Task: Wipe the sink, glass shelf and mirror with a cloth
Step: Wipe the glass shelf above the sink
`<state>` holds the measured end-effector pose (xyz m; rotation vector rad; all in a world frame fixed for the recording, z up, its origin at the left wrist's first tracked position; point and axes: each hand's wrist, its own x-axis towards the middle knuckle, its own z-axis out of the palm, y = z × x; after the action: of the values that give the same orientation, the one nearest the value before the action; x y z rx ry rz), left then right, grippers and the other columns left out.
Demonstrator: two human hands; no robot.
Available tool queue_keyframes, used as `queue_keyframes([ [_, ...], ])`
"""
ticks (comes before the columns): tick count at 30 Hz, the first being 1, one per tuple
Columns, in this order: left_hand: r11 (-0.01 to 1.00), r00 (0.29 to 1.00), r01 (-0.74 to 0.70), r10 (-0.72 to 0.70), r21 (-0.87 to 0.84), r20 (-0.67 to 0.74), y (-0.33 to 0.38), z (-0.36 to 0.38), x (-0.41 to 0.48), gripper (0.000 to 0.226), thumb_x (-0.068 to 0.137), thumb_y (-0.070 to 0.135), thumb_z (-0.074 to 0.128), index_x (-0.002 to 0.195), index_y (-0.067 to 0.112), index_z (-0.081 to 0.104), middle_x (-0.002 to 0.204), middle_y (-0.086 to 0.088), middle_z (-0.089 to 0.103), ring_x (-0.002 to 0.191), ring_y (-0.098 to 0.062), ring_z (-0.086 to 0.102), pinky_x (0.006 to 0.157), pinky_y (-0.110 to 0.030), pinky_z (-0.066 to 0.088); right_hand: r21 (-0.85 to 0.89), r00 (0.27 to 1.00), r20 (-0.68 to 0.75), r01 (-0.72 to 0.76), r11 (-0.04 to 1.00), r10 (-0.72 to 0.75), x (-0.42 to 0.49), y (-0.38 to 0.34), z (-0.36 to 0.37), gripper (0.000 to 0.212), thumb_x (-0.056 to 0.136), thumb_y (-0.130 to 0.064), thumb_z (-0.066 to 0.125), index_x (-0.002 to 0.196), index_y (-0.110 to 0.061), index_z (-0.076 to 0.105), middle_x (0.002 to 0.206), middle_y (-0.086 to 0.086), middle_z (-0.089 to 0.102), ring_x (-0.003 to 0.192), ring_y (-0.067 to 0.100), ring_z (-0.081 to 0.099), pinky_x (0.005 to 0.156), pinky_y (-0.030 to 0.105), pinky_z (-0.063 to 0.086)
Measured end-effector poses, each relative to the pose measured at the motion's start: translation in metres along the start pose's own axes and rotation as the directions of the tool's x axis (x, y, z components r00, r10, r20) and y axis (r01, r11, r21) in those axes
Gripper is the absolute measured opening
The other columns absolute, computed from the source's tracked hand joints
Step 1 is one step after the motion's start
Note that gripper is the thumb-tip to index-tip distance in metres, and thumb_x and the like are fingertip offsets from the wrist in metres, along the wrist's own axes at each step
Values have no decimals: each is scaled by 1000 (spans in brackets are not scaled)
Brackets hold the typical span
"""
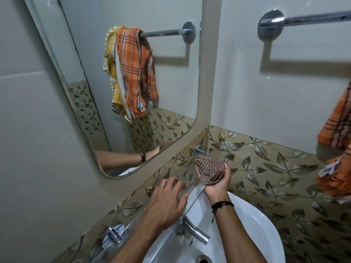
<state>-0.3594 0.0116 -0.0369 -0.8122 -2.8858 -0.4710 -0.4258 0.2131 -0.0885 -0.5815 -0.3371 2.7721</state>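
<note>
Cloth: bunched, gripped by the right hand, at the far end of the glass shelf, under the mirror.
Left hand: fingers spread loose over the shelf, holding nothing, above the sink.

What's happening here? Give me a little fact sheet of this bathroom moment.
Place: bathroom corner, mirror above white sink
Right hand: grips bunched checked cloth at far end of the glass shelf
Left hand: fingers spread over the shelf; contact unclear
Tap: below the shelf, no water visible
Towel: orange, hanging at right
</note>
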Motion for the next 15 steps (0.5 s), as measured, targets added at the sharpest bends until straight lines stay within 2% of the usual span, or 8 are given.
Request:
queue_keyframes([
  [4, 1000, 1000, -2, 2, -28, 1, 0, -2, -1, 33, 103, 52, 33, 131, 38, 46, 147, 15, 36, 132, -5, 31, 112, -33, 30, -17, 996, 2, 89, 996, -89, 28, -24, 21, 67, 87, -55, 59, 141, -15, 54, 142, 20, 55, 128, 41, 53, 106, 55, 45],
  [7, 999, 1000, -3, 3, -36, 0, 2, -5, -2, 33, 103, 51, 33, 132, 38, 45, 146, 16, 36, 131, -3, 30, 112, -30, 28, -9, 990, 11, 142, 990, -142, 48, -33, 31, 71, 92, -60, 53, 143, -12, 51, 145, 20, 52, 128, 40, 53, 104, 50, 46],
  [11, 1000, 1000, -13, 13, -19, -4, 1, -5, -2, 33, 103, 51, 32, 131, 39, 44, 143, 16, 36, 129, -4, 30, 109, -29, 29, -24, 989, 73, 134, 991, -132, 59, -40, 32, 80, 94, -67, 42, 149, -10, 42, 148, 20, 48, 130, 39, 49, 97, 47, 47],
  [15, 1000, 1000, -10, 10, -9, 0, 2, -5, -1, 30, 102, 51, 34, 128, 39, 44, 143, 16, 35, 129, -3, 29, 109, -29, 30, -40, 998, 58, 24, 999, -21, 34, -25, 22, 74, 89, -62, 57, 144, -14, 48, 140, 20, 55, 127, 41, 53, 105, 53, 46],
])
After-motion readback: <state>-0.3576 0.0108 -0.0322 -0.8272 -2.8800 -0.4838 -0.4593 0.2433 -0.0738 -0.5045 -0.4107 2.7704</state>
